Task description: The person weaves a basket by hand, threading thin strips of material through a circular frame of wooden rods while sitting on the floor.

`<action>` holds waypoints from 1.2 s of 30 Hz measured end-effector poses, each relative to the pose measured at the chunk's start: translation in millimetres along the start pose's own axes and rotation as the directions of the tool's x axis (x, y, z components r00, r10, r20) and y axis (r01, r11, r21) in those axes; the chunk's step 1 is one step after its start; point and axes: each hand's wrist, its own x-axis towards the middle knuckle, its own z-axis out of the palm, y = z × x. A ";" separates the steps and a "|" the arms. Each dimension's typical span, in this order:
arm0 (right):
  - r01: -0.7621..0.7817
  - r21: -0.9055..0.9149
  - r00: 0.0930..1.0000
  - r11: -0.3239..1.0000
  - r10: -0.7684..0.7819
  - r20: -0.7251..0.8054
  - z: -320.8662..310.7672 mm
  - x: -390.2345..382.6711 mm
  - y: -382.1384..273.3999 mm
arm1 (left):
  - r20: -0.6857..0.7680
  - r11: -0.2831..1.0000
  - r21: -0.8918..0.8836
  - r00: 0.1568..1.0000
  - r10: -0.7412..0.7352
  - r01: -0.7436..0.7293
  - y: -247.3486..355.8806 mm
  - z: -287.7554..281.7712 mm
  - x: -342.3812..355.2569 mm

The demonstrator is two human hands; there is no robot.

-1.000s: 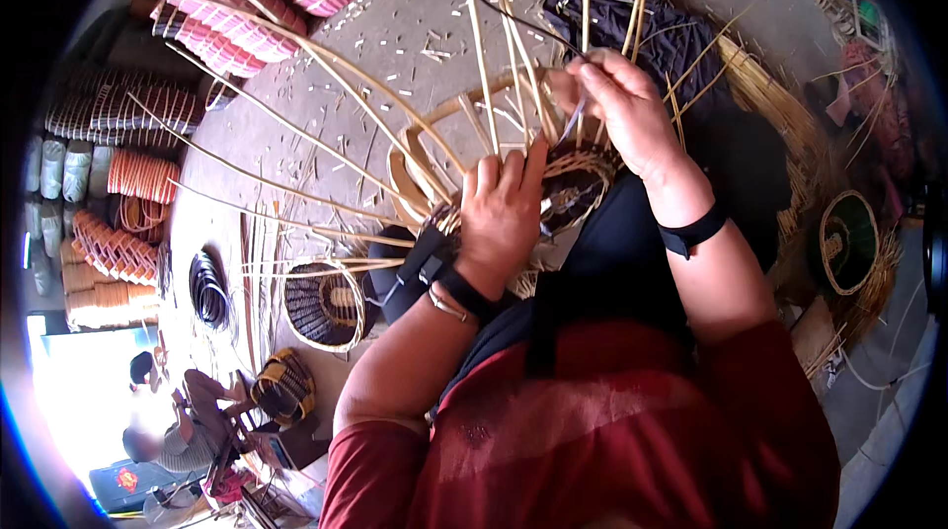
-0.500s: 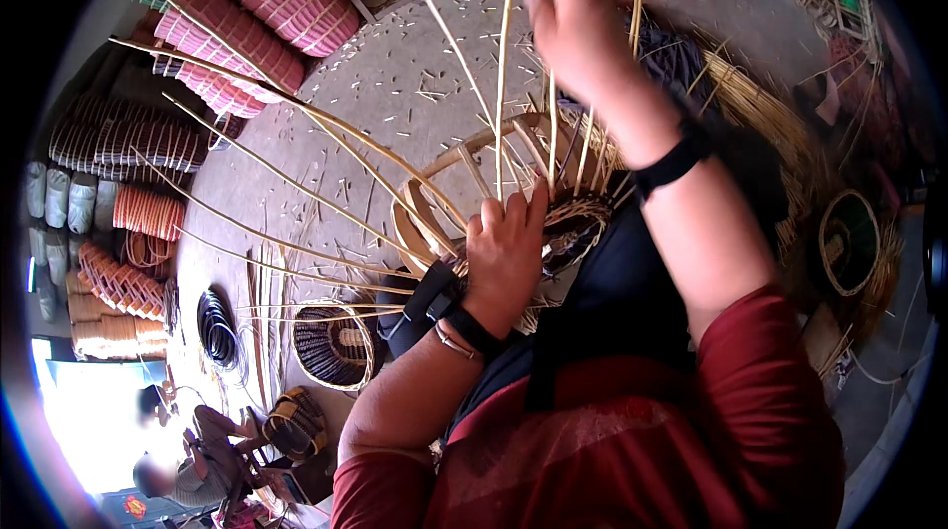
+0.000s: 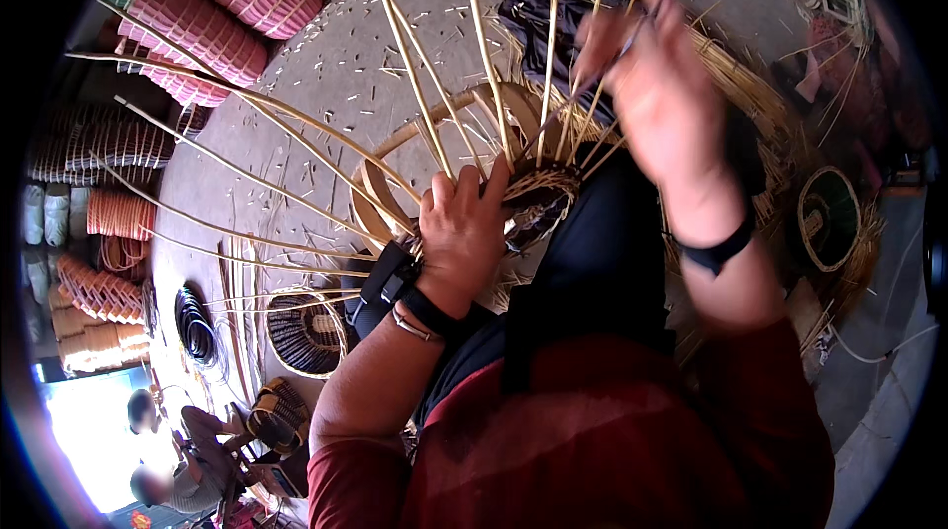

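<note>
A half-woven basket with a dark and pale woven edge lies against my lap. Long pale rods fan out from it, upward and to the left. My left hand is closed over the edge, fingertips at the feet of the upright rods; the part under the palm is hidden. My right hand is raised to the right of the rods, blurred by motion. A thin dark strand runs from the woven edge up through its bent fingers. Behind the basket is a curved wooden frame.
Stacked pink baskets stand at the far left. A dark-lined basket and a black coil lie on the littered floor. Pale rods in a heap lie at right, near a green-lined basket. A person sits lower left.
My right hand has come down and rightward from above the rods, the dark strand now showing across its fingers. My left hand stays on the basket edge. The whole view has shifted slightly.
</note>
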 end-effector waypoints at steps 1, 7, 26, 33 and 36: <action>0.036 -0.185 0.987 0.982 -0.006 0.161 -11.0 -26.4 12.8 | 0.043 1.000 -0.011 0.999 -0.017 0.017 0.7 -3.7 0.5; -0.451 0.075 0.816 0.889 0.445 -0.370 -93.9 -79.7 69.5 | -0.100 0.997 -0.056 0.994 0.045 -0.051 0.0 4.2 -2.8; -0.112 -0.984 0.978 0.141 0.193 -0.084 -35.5 52.4 98.1 | -0.003 0.949 0.276 0.988 0.157 -0.151 40.1 31.4 39.0; -0.163 -0.447 0.963 0.879 0.043 -0.267 -92.9 -50.5 55.6 | 0.051 0.990 0.054 0.991 0.124 -0.127 30.4 26.3 45.2; -0.534 0.231 0.677 0.813 0.575 -0.459 -168.6 -115.6 51.2 | 0.051 0.981 -0.010 0.980 0.194 -0.194 35.2 25.9 47.2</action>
